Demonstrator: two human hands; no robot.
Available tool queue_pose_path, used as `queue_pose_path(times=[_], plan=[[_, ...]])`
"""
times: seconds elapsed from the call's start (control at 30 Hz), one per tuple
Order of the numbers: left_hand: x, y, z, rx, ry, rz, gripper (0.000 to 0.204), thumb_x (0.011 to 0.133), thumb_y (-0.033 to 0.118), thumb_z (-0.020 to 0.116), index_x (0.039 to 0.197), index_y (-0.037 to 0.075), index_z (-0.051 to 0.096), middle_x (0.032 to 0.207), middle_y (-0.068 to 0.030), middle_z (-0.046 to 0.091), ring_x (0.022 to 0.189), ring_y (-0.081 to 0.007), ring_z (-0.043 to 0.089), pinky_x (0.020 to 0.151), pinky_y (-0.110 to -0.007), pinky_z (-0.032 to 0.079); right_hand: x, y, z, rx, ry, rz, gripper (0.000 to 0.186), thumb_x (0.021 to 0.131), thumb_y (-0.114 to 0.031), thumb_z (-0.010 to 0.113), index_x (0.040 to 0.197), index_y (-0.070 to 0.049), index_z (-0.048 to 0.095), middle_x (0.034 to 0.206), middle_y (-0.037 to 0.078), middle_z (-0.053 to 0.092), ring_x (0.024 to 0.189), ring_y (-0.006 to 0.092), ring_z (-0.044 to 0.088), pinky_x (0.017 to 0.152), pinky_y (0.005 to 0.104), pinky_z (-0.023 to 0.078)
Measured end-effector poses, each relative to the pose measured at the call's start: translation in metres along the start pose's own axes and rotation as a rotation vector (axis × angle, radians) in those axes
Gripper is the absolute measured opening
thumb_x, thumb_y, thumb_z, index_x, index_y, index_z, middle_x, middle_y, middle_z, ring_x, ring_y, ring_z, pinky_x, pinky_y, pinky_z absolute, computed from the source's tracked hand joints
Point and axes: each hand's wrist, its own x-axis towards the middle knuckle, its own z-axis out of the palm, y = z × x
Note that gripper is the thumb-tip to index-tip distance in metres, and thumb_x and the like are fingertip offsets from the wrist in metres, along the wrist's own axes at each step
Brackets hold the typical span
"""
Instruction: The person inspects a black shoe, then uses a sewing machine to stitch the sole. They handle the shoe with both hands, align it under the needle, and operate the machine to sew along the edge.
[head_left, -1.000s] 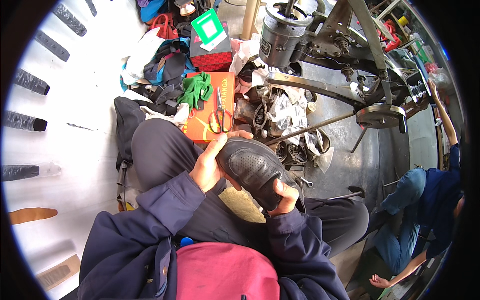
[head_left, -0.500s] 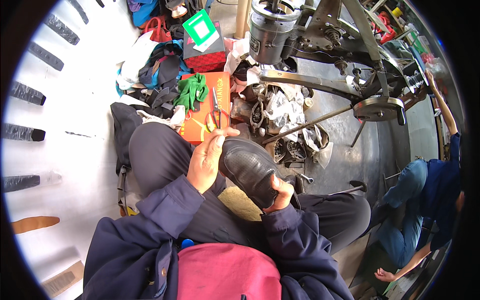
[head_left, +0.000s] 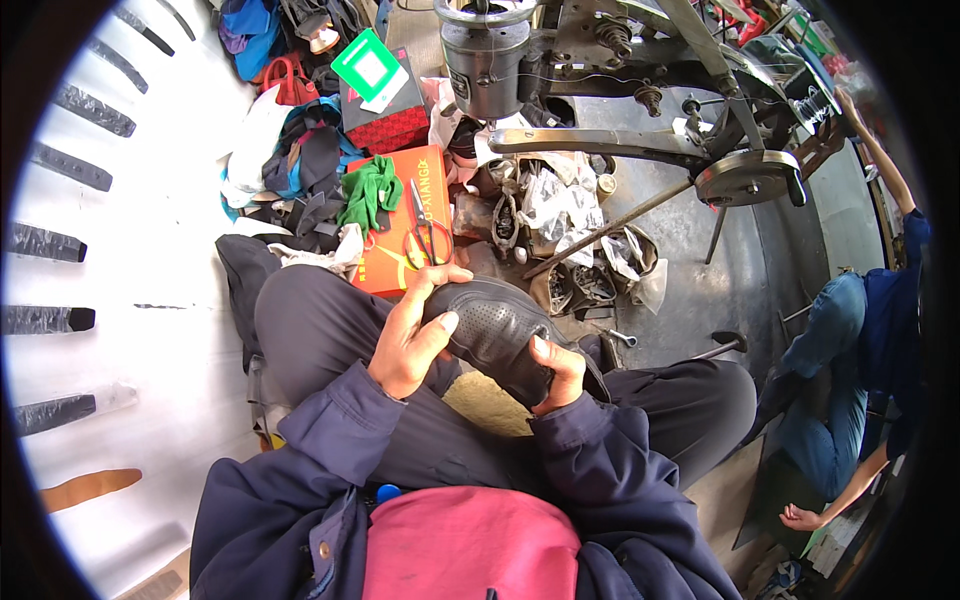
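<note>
Cluttered workshop floor lies beyond the knees, where a black perforated leather shoe rests on the lap. Its long axis slants from upper left to lower right; the left hand clamps its near-left end, and the right hand grips its lower-right edge, both equally near.

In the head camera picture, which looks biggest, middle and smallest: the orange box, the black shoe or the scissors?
1. Flat orange cardboard box
2. Black perforated leather shoe, close behind; nearness and hands covering it make this unsure
3. Red-handled metal scissors, clearly smallest
</note>
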Motion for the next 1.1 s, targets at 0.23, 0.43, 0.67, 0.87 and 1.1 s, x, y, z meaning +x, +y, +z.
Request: queue_pose_path(times=[0.23,0.43,0.67,0.87,1.1], plan=[[0.002,0.004,0.004,-0.013,-0.001,-0.035,0.053,0.093,0.02,0.058,0.143,0.009,0.045,0.132,-0.0074,0.059,0.098,-0.0092,0.059,0.066,-0.023,0.052,0.004,0.0,-0.01,0.006,-0.076,-0.014,0.08,0.081,-0.03,0.075,0.147,0.005,0.048,0.141,0.021,0.06,0.132,0.0336,0.058,0.116,0.0434,0.04],[0.003,0.005,0.003,-0.047,-0.042,-0.052,0.061,0.086,0.019,0.058,0.144,0.009,0.042,0.137,-0.0089,0.053,0.104,-0.0117,0.059,0.068,-0.025,0.054,0.007,0.001,-0.011,0.028,-0.075,-0.037,0.08,0.079,-0.028,0.077,0.146,0.004,0.049,0.139,0.02,0.063,0.128,0.0331,0.06,0.113,0.0432,0.044],[0.005,0.002,0.0,-0.136,-0.068,-0.053,0.062,0.086,0.016,0.053,0.146,0.008,0.039,0.137,-0.0112,0.053,0.105,-0.0156,0.061,0.069,-0.028,0.058,0.007,-0.002,-0.014,-0.046,-0.046,-0.02,0.077,0.079,-0.024,0.078,0.145,0.004,0.05,0.135,0.019,0.064,0.124,0.0317,0.062,0.109,0.0422,0.047],[0.005,-0.001,-0.002,-0.166,-0.087,-0.06,0.062,0.086,0.015,0.053,0.145,0.008,0.037,0.135,-0.0126,0.055,0.101,-0.0164,0.062,0.069,-0.03,0.059,0.008,-0.003,-0.014,-0.062,-0.054,-0.019,0.076,0.078,-0.023,0.08,0.144,0.003,0.051,0.134,0.018,0.065,0.123,0.0307,0.063,0.108,0.0419,0.048],[0.005,-0.002,-0.002,-0.157,-0.1,-0.064,0.063,0.085,0.015,0.055,0.146,0.009,0.036,0.136,-0.0125,0.053,0.103,-0.0166,0.062,0.07,-0.03,0.059,0.004,-0.009,-0.007,-0.05,-0.061,0.011,0.076,0.079,-0.024,0.08,0.144,0.003,0.05,0.134,0.018,0.065,0.124,0.0312,0.062,0.11,0.0422,0.046]])
